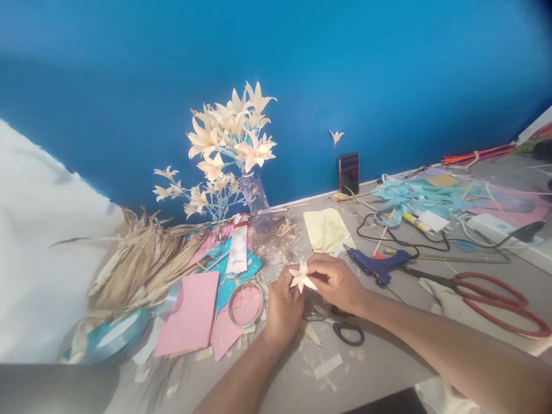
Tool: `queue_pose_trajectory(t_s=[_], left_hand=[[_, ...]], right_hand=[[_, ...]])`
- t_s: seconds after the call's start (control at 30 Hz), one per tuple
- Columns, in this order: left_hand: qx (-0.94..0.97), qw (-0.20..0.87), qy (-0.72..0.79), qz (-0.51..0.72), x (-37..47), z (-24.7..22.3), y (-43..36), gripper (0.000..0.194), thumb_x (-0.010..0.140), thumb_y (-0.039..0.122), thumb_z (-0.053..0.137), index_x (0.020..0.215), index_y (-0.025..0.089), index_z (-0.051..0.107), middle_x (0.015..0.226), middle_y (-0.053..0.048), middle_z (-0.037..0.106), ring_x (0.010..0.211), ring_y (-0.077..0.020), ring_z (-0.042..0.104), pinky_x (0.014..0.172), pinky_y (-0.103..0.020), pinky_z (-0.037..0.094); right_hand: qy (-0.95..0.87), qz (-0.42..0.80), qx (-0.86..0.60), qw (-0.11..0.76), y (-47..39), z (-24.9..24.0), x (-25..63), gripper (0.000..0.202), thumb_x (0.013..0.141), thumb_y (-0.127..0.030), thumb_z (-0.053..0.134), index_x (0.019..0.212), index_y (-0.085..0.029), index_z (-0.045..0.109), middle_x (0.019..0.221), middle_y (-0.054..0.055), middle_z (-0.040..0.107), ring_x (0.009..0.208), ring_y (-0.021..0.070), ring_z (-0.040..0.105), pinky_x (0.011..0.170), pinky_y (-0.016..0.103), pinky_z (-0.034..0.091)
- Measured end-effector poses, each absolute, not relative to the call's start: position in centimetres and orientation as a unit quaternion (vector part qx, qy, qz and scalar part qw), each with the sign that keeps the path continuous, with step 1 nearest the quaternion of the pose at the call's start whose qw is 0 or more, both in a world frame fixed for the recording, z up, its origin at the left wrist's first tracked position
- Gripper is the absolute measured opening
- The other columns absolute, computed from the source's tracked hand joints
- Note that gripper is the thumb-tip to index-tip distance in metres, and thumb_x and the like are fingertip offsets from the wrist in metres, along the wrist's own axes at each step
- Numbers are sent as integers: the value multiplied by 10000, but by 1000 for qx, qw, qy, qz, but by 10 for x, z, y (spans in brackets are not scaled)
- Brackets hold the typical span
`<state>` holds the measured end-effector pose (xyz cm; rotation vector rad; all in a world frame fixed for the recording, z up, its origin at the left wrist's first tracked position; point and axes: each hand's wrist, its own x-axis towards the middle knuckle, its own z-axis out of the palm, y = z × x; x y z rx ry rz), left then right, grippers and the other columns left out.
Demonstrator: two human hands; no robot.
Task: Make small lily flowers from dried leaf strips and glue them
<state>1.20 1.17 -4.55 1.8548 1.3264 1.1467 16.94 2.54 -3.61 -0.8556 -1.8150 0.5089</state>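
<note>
A cream artificial flower [302, 278] with pointed petals is held upright between my two hands above the table. My left hand [284, 302] closes around its base from the left. The fingers of my right hand [338, 282] pinch at its right-hand petals. What the fingertips grip below the petals is hidden. Under my hands lies a pair of small black-handled scissors [348, 333], partly covered. Just right of my right hand rests a blue glue gun [377, 264]. A ring of tape [233, 310] lies left of my left hand.
Cream flowers [254, 150] stand in a clear plastic bottle [254, 198] at the wall. Dried husks [125, 270], pink paper [187, 313] and blue ribbon [116, 336] lie left. Large red-handled scissors [495, 293], cables, a phone [349, 173] and blue strips [401, 192] are right.
</note>
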Motion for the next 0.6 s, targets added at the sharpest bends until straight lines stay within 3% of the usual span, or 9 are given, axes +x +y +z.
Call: queue_pose_trajectory(t_s=[0.37,0.6], left_hand=[[681,301,513,428,14,-43,13,115,826,113,495,807,176,590,708,22,610,628,-135,530,609,-252,405],[656,380,478,443,14,-44,10,184,900,217,512,1054,193,610,835,-19,710,731,-162,654,672,-269,491]], right_hand=[[-753,219,-377,493,26,-32,170,148,879,-154,609,798,-208,721,746,28,690,704,147,632,665,246,481],[-737,241,-418,473,24,-21,173,203,891,-222,579,706,-181,651,663,18,644,617,139,571,602,237,439]])
